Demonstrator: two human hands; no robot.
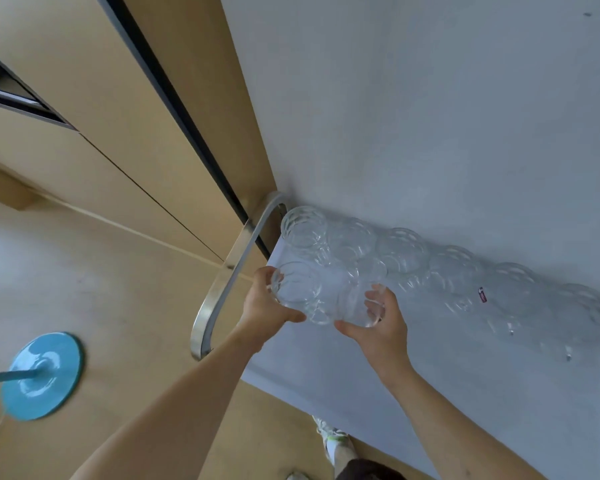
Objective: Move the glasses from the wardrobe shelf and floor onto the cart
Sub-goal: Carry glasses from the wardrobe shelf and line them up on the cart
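Observation:
The cart has a pale grey top and a curved metal handle at its left end. Several clear glasses stand in a row along its far edge against the wall. My left hand grips one clear glass just above the cart's left end. My right hand grips a second clear glass right beside it. The two held glasses touch or nearly touch each other.
A light wooden wardrobe with dark gaps fills the left and top. A blue round stand base with a pole sits on the wooden floor at the left. My shoe shows below the cart's near edge. A grey wall backs the cart.

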